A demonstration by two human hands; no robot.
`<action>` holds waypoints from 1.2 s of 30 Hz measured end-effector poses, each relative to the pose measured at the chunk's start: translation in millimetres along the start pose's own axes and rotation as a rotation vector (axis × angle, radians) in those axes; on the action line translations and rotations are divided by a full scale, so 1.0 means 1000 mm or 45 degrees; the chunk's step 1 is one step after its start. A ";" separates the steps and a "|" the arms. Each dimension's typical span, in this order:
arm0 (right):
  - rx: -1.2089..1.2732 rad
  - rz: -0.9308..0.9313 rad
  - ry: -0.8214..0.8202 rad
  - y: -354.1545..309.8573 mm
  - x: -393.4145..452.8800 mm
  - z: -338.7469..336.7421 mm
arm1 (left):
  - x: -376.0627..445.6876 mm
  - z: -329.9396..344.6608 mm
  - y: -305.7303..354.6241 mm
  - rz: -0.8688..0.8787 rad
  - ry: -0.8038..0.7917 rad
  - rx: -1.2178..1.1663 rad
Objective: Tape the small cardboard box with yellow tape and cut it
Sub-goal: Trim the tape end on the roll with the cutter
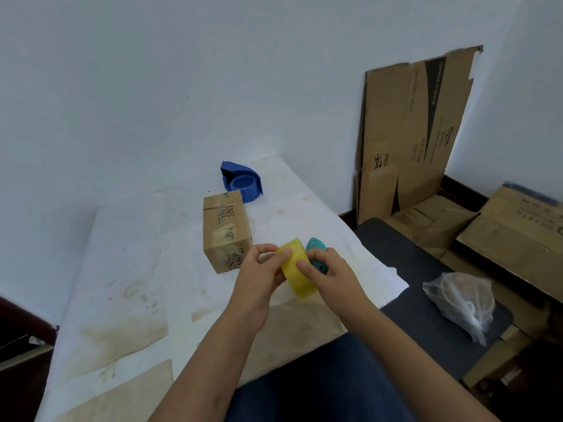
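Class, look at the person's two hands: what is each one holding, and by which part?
Both grip the yellow tape roll: left hand with fingertips on its outer band, right hand at its right side, also holding a teal tool.

Glossy translucent yellow tape roll [297, 271]; matt brown cardboard box [226, 231]; smooth blue plastic tape dispenser [243, 181]; stained white paper table cover [128, 269]; crinkled clear plastic bag [463, 303].

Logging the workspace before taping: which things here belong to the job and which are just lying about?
Job: yellow tape roll, held in left hand and right hand; small box; teal cutter.
Lying about: blue tape dispenser, flattened cartons, plastic bag.
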State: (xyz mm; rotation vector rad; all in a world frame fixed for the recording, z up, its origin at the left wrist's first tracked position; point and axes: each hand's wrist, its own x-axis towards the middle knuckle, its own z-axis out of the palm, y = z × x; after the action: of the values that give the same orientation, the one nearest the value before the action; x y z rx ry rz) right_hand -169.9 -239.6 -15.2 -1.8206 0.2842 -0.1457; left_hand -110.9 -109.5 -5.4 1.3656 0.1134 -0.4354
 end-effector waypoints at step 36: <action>-0.949 -0.404 0.127 0.017 0.094 -0.013 | 0.002 -0.074 0.024 -0.058 0.059 0.074</action>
State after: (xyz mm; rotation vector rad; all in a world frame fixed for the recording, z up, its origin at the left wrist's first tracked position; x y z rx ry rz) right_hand -85.0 -281.4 -32.4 -2.5991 0.1177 -0.3931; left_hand -87.2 -35.6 0.4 1.4332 0.1713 -0.4485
